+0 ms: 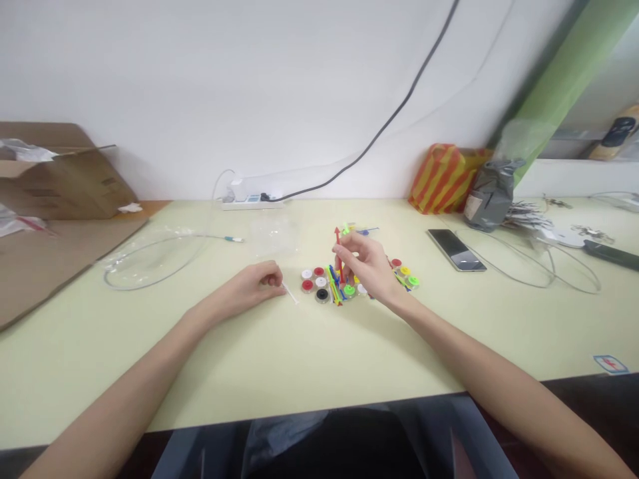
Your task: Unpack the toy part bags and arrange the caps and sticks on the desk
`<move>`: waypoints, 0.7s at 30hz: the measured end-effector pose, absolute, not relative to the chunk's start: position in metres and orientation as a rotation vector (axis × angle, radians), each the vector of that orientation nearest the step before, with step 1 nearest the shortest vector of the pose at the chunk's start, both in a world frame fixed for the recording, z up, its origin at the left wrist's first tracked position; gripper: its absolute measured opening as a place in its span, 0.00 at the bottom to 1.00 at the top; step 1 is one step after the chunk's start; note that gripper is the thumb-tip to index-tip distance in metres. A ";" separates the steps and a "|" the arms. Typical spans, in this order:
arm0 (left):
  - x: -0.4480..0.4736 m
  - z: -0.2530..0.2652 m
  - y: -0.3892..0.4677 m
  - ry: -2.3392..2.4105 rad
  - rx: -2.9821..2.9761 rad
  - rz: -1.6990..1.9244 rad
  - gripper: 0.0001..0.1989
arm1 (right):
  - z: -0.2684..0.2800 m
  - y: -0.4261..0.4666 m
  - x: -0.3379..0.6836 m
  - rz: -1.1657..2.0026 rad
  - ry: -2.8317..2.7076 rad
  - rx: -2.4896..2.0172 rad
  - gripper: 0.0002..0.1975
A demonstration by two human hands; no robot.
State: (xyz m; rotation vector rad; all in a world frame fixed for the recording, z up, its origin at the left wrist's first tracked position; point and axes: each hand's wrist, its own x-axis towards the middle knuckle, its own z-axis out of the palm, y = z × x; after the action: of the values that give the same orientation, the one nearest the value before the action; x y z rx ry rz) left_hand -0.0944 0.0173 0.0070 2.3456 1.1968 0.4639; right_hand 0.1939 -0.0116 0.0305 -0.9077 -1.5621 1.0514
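Pinched in my right hand (368,263) is a red plastic arrow (338,241), upright with its head at the top. Under that hand lies a pile of coloured plastic arrows (334,285), yellow, blue and red among them. Round discs with white, red and black centres stand beside the pile, such as a black disc (322,294) and a green disc (349,291); more are partly hidden behind my right hand. My left hand (257,285) rests on the table with curled fingers closed on one end of a thin white plastic stick (291,293).
A power strip (252,201) and a clear plastic bag (275,237) lie toward the wall. On the left are a cable (150,287) and a cardboard box (64,183). A phone (456,251), a striped bag (442,179) and a grey bag (489,193) are on the right.
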 end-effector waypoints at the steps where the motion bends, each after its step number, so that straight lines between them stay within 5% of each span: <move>1: -0.093 0.006 0.017 1.161 2.359 0.477 0.12 | 0.030 -0.012 0.193 1.045 -1.573 -0.918 0.20; 16: -0.071 -0.002 0.015 0.963 2.456 0.658 0.09 | 0.022 -0.017 0.188 1.001 -1.660 -0.939 0.18; 21: -0.068 -0.003 0.014 0.991 2.430 0.671 0.17 | 0.022 -0.019 0.187 1.039 -1.663 -0.940 0.18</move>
State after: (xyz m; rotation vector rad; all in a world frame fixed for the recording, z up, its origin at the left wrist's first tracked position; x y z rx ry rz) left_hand -0.0680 0.0140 -0.0035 2.4299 0.9906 0.6708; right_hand 0.1872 -0.0187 0.0216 -0.9405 -1.6633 1.0391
